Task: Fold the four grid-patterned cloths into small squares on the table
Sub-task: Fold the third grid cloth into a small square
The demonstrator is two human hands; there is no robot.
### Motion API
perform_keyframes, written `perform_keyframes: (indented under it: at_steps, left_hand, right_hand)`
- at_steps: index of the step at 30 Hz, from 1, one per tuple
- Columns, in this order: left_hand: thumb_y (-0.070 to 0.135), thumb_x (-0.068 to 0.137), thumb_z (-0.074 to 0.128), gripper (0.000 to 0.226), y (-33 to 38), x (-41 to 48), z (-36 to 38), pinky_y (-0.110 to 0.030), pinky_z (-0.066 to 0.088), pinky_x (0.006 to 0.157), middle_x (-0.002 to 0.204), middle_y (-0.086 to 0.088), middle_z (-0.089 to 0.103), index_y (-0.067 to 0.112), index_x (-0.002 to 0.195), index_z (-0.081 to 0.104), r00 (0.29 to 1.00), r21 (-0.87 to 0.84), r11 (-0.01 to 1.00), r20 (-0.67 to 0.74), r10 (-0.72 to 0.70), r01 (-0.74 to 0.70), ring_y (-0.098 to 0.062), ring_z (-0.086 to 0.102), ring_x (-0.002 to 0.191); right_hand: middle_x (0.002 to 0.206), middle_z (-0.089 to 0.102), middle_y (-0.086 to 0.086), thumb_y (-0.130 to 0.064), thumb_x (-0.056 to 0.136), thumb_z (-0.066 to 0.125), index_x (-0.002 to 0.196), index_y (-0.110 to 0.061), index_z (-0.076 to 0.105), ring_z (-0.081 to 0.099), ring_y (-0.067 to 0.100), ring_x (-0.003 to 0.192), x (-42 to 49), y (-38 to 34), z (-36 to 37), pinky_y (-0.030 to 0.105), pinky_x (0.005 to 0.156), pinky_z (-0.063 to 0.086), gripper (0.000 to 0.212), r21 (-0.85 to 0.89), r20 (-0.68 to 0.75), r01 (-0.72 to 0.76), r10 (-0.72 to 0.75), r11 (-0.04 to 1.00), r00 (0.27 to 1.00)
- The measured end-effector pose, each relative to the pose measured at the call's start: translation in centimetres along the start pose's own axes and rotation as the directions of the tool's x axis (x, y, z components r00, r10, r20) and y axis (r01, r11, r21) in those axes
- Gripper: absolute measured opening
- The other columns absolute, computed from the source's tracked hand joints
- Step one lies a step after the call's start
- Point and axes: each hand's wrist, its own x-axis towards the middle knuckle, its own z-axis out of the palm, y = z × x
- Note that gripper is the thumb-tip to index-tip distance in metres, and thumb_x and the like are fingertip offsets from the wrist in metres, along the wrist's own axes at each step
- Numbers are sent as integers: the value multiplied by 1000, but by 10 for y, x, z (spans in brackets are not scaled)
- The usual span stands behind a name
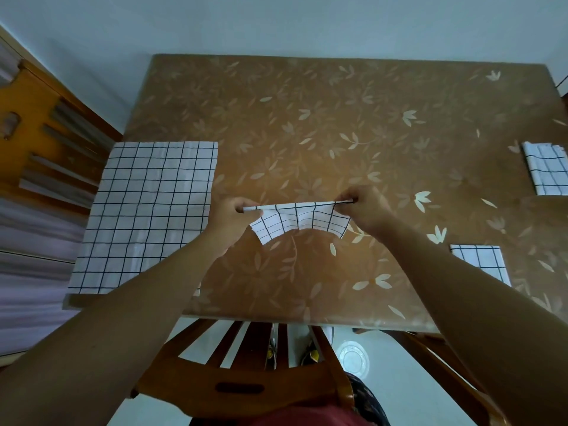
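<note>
Third cloth [299,221] is mid-fold, held taut above the desk [338,124]: left hand [232,219] and right hand [365,210] each pinch a top corner. Next, lay it flat and halve it again.

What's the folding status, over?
Hands: left hand and right hand each pinch an end of the held cloth, partly folded, over the table. At left, flat cloth unfolded. At right, far folded cloth and near folded cloth. Nothing blocking.
</note>
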Motion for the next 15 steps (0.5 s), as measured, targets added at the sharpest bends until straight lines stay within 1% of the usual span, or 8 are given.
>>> perform_keyframes:
  at_steps: [1, 3, 5, 7, 9, 11, 13, 15]
  left_hand:
    - [19, 91, 75, 8, 0, 0, -1, -54, 59, 76, 81, -2, 67, 12, 95, 76, 1000, 5, 1000, 0, 9, -9, -23, 66, 74]
    - [23, 92, 73, 16, 0, 0, -2, -57, 58, 70, 76, -8, 58, 7, 88, 72, 1000, 4, 1000, 10, 11, -11, -26, 58, 69]
    - [32, 90, 73, 25, 1, 1, -4, -52, 56, 63, 80, -11, 54, 8, 85, 69, 999, -31, 999, 33, -8, 9, -27, 55, 72]
    - [50, 80, 71, 39, 1, 3, -5, -42, 53, 65, 86, -9, 56, 12, 85, 66, 998, -73, 996, 46, -48, 51, -28, 56, 78]
    - [63, 71, 67, 52, 0, 7, -5, -43, 51, 66, 88, -14, 59, 13, 88, 66, 997, -108, 992, 41, -65, 69, -32, 59, 79]
    - [63, 77, 66, 52, -4, 10, -3, -44, 47, 61, 82, -15, 55, 12, 91, 66, 998, -121, 991, 21, -55, 57, -33, 54, 69]
    - [55, 88, 64, 44, -6, 12, 0, -42, 43, 61, 74, -11, 47, 12, 95, 67, 999, -105, 994, -9, -30, 29, -27, 47, 63]
    - [57, 87, 62, 47, -11, 14, 4, -39, 44, 69, 76, -10, 52, 11, 95, 68, 998, -82, 997, -57, -5, 0, -23, 51, 69]
  right_hand:
    - [72, 65, -5, -9, 86, 73, 81, -18, 72, 57, 9, 66, 0, 1, -1, 26, 64, 41, 10, 9, -7, -3, 3, 1000, 1000]
    - [68, 61, -4, -11, 86, 73, 79, -15, 71, 52, 10, 63, -2, 0, -3, 26, 61, 39, 8, 51, -21, -16, 17, 999, 1000]
    - [69, 59, -1, -11, 85, 74, 78, -11, 69, 51, 11, 63, -3, -2, -7, 26, 60, 37, 9, 135, -23, -53, 57, 989, 998]
    - [74, 59, 5, -12, 83, 74, 78, -6, 67, 52, 16, 69, -4, -3, -10, 29, 66, 40, 10, 223, -8, -92, 96, 970, 995]
    - [76, 58, 8, -16, 78, 75, 71, -13, 66, 55, 21, 74, -5, -4, -11, 36, 72, 43, 12, 313, 10, -109, 111, 944, 994]
    - [75, 59, 8, -20, 75, 74, 64, -21, 65, 56, 24, 75, -6, -2, -10, 39, 71, 45, 14, 394, 32, -143, 142, 908, 989]
    - [74, 59, 7, -18, 81, 70, 71, -19, 65, 57, 25, 72, -8, -1, -7, 35, 64, 45, 11, 440, 64, -168, 156, 882, 986]
    - [78, 63, 9, -19, 84, 67, 82, -13, 65, 62, 27, 72, -9, 1, -3, 37, 63, 50, 7, 441, 83, -194, 176, 876, 981]
